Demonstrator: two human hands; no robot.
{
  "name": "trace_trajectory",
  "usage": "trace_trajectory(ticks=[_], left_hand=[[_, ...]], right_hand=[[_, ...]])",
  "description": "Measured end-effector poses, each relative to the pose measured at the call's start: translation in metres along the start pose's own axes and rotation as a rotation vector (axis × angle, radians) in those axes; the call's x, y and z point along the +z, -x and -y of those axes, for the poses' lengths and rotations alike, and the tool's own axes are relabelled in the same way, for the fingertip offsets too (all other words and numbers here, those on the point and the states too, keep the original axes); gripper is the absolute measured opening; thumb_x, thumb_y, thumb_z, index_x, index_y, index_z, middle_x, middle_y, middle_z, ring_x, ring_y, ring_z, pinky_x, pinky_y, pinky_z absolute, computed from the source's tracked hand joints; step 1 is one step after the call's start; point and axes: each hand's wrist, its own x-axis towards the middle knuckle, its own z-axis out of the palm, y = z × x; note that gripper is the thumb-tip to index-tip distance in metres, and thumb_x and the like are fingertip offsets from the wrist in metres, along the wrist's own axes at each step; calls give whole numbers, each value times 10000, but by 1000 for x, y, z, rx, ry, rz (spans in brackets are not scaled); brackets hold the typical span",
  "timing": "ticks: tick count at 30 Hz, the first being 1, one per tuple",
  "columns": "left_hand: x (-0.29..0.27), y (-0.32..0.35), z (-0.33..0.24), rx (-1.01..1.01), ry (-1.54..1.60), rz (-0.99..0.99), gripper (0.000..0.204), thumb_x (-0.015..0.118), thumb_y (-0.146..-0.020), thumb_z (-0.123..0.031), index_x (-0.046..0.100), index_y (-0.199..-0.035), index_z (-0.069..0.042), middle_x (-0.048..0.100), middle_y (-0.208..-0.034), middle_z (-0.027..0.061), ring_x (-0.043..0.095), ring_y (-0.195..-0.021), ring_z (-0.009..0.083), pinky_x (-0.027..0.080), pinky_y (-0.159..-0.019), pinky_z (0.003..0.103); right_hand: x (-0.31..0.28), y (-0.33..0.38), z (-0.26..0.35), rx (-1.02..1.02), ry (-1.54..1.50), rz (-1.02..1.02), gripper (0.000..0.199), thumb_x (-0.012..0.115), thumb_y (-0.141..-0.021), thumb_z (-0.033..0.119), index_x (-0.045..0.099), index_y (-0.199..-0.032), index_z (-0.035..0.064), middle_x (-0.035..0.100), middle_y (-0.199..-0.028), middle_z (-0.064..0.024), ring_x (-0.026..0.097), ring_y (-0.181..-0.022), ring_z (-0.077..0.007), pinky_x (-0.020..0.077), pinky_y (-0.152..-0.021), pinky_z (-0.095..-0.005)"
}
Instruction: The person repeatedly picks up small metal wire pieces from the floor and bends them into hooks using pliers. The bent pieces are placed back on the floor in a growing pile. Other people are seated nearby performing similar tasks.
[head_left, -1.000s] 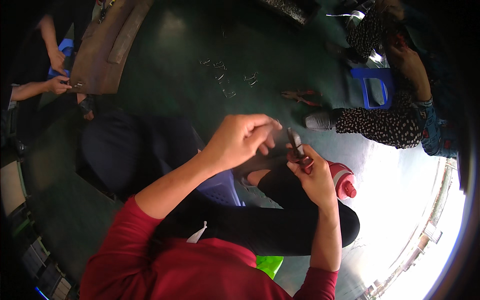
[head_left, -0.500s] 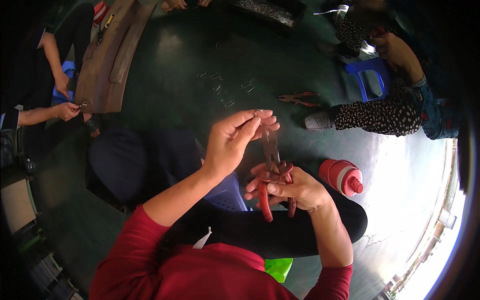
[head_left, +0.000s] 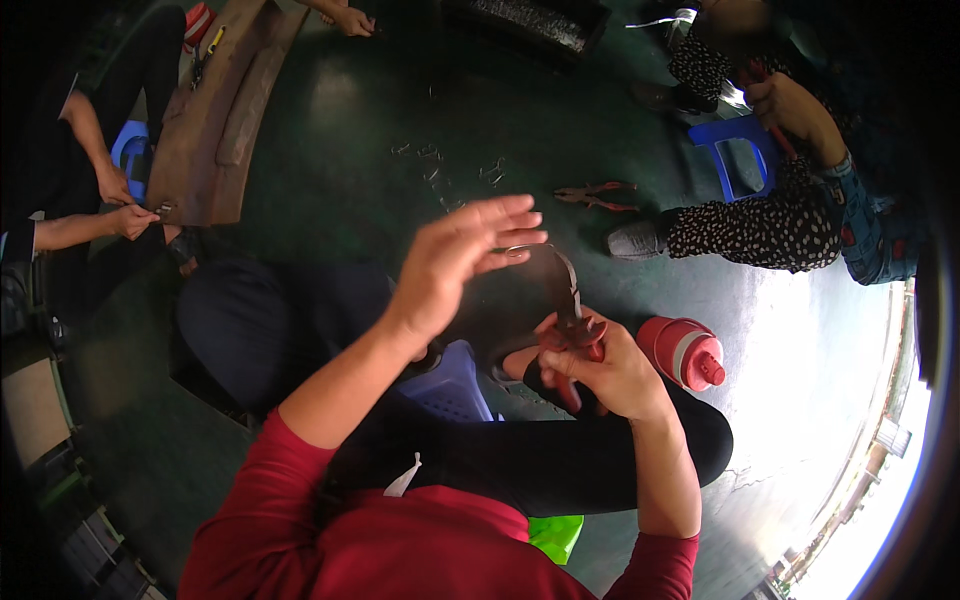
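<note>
My right hand [head_left: 622, 372] is wrapped round the red handles of a pair of pliers [head_left: 567, 290]. Their metal jaws point up toward my left hand and look closed. A small, thin, curved piece of wire [head_left: 520, 247] lies between the jaw tips and my left fingers. It seems to meet the tips, though blur hides the exact contact. My left hand [head_left: 452, 258] is raised beside it with fingers stretched out, slightly blurred, and its thumb is hidden. On the dark floor beyond lie several small bent wire pieces [head_left: 430, 155].
A second pair of pliers [head_left: 595, 195] lies on the floor near a person's shoe [head_left: 636, 240]. To the right stands a red jug [head_left: 682, 352]. Wooden boards [head_left: 205, 150] are at the left, by another person's hands [head_left: 134, 219]. A blue stool [head_left: 735, 150] stands far right.
My left fingers have opened from their pinch on the small wire piece. My right hand has tightened round the handles, and the pliers have moved slightly right, their jaws closing.
</note>
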Motion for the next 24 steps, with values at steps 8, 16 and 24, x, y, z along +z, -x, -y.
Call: trace_trajectory(ticks=[8, 16, 24], left_hand=[[-7, 0, -8, -263, -213, 175, 258, 531, -983, -143, 668, -1163, -20, 668, -759, 82, 639, -617, 128, 519, -581, 229], [-11, -3, -4, -343, 22, 286, 285, 488, -974, -82, 641, -1201, -1, 526, -601, 8, 420, -452, 57, 382, -459, 212], [-19, -1, 4, -447, 165, 304, 310, 478, -968, -74, 612, -1230, 23, 490, -576, -2, 395, -449, 48, 353, -453, 204]], right_hand=[[4, 1, -4, -95, 480, -306, 240, 664, -859, 82, 604, -1079, 6, 689, -872, -132, 678, -842, -236, 497, -781, -323], [2, -2, -5, -141, 479, -267, 298, 693, -861, 95, 608, -1134, 14, 676, -879, -62, 596, -777, -134, 474, -736, -268], [5, -1, -12, -100, 440, -264, 308, 716, -857, 115, 622, -1136, 24, 643, -812, -14, 514, -691, -57, 431, -636, -220]])
